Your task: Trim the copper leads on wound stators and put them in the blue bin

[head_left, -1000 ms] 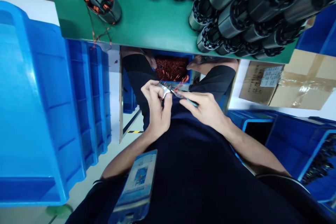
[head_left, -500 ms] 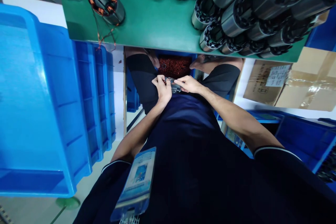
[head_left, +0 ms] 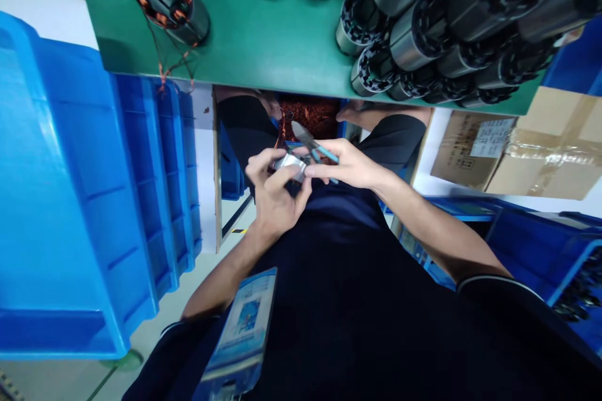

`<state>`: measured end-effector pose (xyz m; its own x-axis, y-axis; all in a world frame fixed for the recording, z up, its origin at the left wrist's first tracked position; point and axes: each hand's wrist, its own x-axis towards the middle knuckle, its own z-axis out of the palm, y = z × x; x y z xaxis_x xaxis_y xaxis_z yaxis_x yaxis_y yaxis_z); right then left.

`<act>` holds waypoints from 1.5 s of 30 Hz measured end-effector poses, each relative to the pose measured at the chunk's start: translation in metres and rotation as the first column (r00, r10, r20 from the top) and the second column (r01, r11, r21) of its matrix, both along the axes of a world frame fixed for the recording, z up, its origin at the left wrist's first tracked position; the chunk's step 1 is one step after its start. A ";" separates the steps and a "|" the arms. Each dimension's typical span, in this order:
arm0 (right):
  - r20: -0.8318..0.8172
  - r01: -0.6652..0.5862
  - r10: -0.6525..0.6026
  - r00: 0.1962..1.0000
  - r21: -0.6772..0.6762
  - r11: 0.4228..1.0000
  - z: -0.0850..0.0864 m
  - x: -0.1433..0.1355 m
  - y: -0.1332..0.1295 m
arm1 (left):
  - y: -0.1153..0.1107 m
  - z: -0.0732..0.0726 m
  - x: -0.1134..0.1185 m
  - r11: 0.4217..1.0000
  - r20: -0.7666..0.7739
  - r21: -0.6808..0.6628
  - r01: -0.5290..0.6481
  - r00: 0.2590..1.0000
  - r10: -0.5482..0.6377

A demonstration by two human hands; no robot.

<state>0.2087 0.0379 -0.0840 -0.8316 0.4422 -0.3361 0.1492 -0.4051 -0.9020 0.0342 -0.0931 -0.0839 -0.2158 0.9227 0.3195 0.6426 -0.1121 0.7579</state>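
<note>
My left hand (head_left: 277,194) is wrapped round a small silver motor stator (head_left: 292,166), held over my lap below the table edge. My right hand (head_left: 345,165) holds a pair of pliers or cutters (head_left: 310,141) with teal handles; the dark jaws point up and to the left. The right fingertips also reach the stator's right side. Fingers hide much of the stator, and its windings cannot be made out clearly. Beneath the hands, between the knees, is a bin filled with copper wire scraps (head_left: 308,118).
On the green tabletop (head_left: 263,44), a copper-wound stator (head_left: 172,3) lies at left with loose wire ends hanging over the edge. Several unwound stators (head_left: 416,37) crowd the right side. Blue crates (head_left: 61,200) stand at left, a cardboard box (head_left: 540,144) at right.
Both hands have come up and nearer, the left with the stator. The pliers now show plainly in the right hand, jaws raised. The view has shifted slightly to the right.
</note>
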 end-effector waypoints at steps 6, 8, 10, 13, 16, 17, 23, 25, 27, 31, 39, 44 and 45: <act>-0.102 0.013 0.003 0.995 0.160 0.987 0.046 0.011 0.000 | -0.004 0.023 -0.007 0.973 -0.074 0.224 0.062 0.996 -0.047; -0.118 -0.004 0.037 0.992 0.270 0.963 0.055 0.012 -0.001 | -0.001 0.029 -0.004 0.966 -0.016 0.254 0.053 0.999 -0.051; -0.128 -0.015 0.067 0.989 0.371 0.929 0.062 0.015 0.000 | 0.003 0.039 0.000 0.973 0.122 0.230 0.023 0.991 -0.052; -0.123 -0.031 0.102 0.987 0.477 0.878 0.070 0.022 0.002 | 0.006 0.059 0.003 0.990 0.570 -0.052 0.129 0.818 -0.077; -0.110 -0.057 0.137 0.984 0.535 0.843 0.075 0.029 0.004 | 0.002 0.076 0.000 0.834 0.919 -0.237 0.498 0.394 0.025; -0.101 -0.070 0.149 0.984 0.549 0.833 0.077 0.031 0.004 | 0.000 0.079 -0.001 0.786 0.950 -0.242 0.570 0.303 0.073; 0.047 -0.057 0.035 0.998 0.649 0.759 0.105 0.036 -0.001 | -0.004 0.081 0.003 0.807 0.951 -0.274 0.523 0.273 0.146; 0.153 -0.108 0.005 0.988 0.670 0.734 0.118 0.042 -0.005 | -0.002 0.079 0.007 0.854 0.962 -0.221 0.471 0.247 0.112; 0.223 -0.159 0.004 0.975 0.684 0.712 0.127 0.049 -0.008 | -0.001 0.078 0.010 0.888 0.968 -0.173 0.427 0.242 0.072; 0.298 -0.236 0.022 0.954 0.705 0.669 0.133 0.058 -0.016 | -0.002 0.076 0.011 0.914 0.953 -0.139 0.382 0.301 0.020; 0.318 -0.257 0.017 0.948 0.732 0.631 0.136 0.057 -0.025 | -0.003 0.076 0.010 0.908 0.869 -0.187 0.374 0.495 -0.025; 0.368 -0.273 -0.089 0.925 0.812 0.516 0.132 0.060 -0.031 | -0.006 0.075 0.014 0.901 0.888 -0.203 0.384 0.461 0.004; 0.362 -0.263 -0.098 0.927 0.815 0.517 0.129 0.060 -0.031 | -0.007 0.074 0.015 0.899 0.889 -0.208 0.386 0.457 0.009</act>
<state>0.2684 0.0066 0.0450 -0.7974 0.5962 -0.0930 0.4858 0.5430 -0.6849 0.0492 -0.1001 -0.0101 0.0014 0.9674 -0.2534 -0.3571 0.2372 0.9035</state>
